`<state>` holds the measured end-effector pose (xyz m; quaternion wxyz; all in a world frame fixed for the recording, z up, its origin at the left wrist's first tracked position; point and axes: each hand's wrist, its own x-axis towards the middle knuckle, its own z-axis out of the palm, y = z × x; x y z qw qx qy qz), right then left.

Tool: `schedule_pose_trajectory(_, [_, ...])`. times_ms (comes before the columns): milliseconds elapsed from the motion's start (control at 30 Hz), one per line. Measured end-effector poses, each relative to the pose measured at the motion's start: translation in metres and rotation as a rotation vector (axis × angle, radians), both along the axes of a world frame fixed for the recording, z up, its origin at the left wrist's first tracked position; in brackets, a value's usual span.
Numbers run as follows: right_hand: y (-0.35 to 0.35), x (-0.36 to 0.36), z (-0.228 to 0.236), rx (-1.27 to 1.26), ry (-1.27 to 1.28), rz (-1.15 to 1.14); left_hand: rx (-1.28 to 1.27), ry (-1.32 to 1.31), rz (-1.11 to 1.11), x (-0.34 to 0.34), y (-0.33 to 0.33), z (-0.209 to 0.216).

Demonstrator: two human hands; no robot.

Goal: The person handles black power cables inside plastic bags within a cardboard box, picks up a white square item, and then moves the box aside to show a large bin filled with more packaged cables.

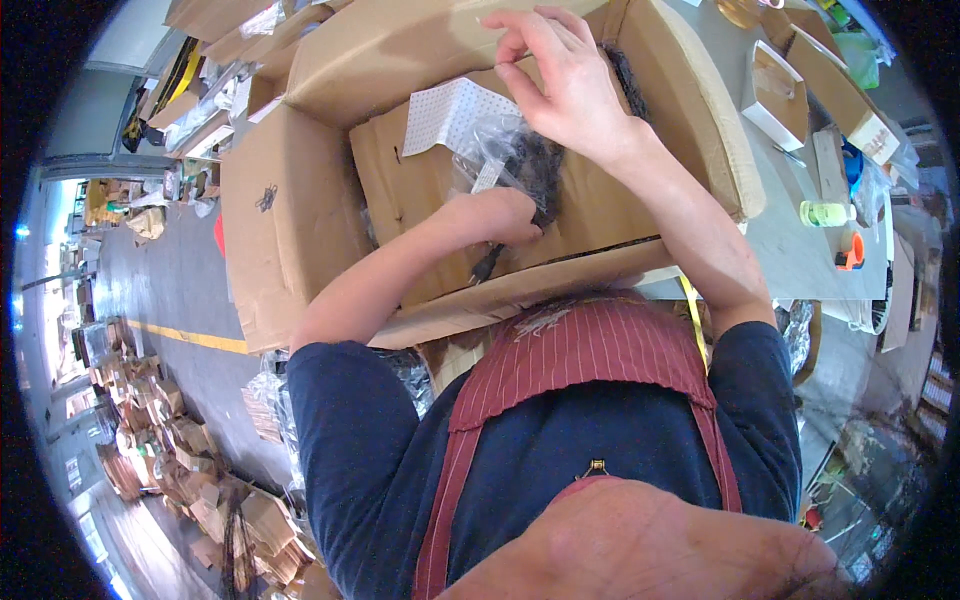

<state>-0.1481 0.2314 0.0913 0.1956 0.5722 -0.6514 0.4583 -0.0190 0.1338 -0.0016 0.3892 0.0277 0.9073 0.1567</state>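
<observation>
Head view, left hand (pixel 497 217) gripping black cable (pixel 487 263), right hand (pixel 566 78) pinching plastic bag (pixel 492 140)

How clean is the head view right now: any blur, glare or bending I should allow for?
Head view: strong fisheye, so the cardboard box edges bow and the corners go black. The left hand and right hand are fairly sharp. The clear bag shows light glare. The floor at the left rim is washed out by bright light.
</observation>
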Motion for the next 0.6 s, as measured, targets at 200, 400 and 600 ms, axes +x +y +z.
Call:
schedule_pose_trajectory(200, [0.001,-0.002,0.001,-0.018,-0.016,-0.010,-0.208,0.303,-0.125,0.026,0.016,-0.051])
schedule_pose_trajectory(400, [0.003,0.000,0.000,-0.017,-0.015,0.001,-0.277,0.503,-0.109,0.012,0.014,-0.050])
schedule_pose_trajectory(600, [0.003,-0.010,0.001,-0.033,0.033,-0.061,-0.119,0.260,0.047,-0.012,-0.003,-0.035])
